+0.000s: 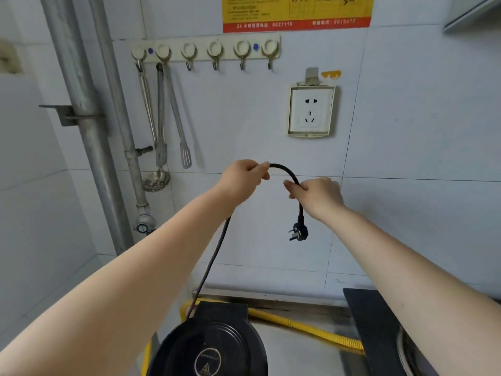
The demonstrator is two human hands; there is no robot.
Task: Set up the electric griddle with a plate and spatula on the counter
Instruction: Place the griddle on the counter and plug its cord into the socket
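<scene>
We see the electric griddle (pixel 208 348) cut off at six o'clock, and the yellow notice (pixel 296 12) at twelve o'clock is too blurred to read.

The cord (pixel 287 172), its plug (pixel 299 231) and the round griddle (pixel 214 346) are black, the hose (pixel 306 328) is yellow, and the wall tiles (pixel 406 158) are white.

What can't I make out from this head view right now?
- Griddle: front cut off by the bottom edge; controls unseen.
- Plate: none in view.
- Cord: where it joins the griddle is too dark to tell.
- Stove: mostly hidden by the right arm and the edge.
- Poster: top cut off, print too blurred to read.
- Left hand and right hand hide the cord inside their grips.
</scene>
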